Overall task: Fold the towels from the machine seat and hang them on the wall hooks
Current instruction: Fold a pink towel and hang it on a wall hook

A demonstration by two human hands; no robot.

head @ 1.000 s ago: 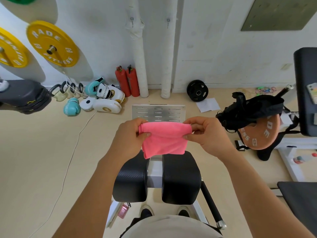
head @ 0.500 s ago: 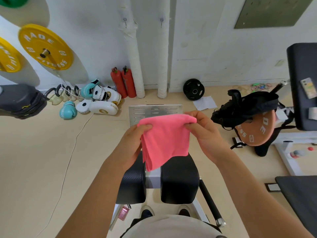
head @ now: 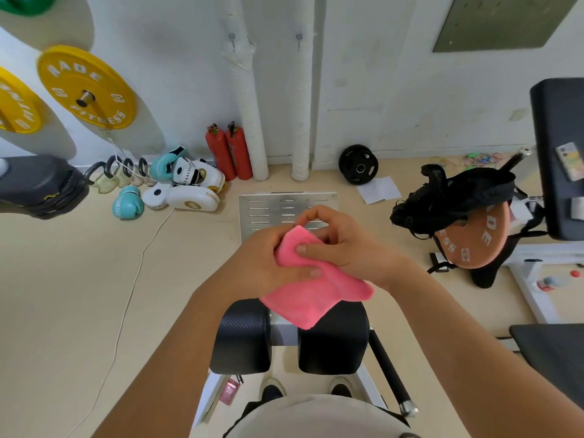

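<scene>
Pink terry towel (head: 311, 292), soft, folded to a small thick wedge, held in mid-air above two black ribbed roller pads (head: 333, 343). Left hand (head: 256, 267) has its grip around the upper end; right hand (head: 344, 245) pinches the same end, thumb on top. Slotted metal footplate (head: 271, 210) on the floor beyond, partly hidden by the hands. Two hooks (head: 233, 37) on the white wall, bare.

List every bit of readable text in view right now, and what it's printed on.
"RADE" and "FITNESS": yellow weight plate on the wall.
"ADE" and "ESS", partly hidden: orange weight plate under the black bag.
Partial letters only: second yellow plate at the left edge.
Too blurred to read: white boxing pads, teal glove, sticker on the black pad.
</scene>
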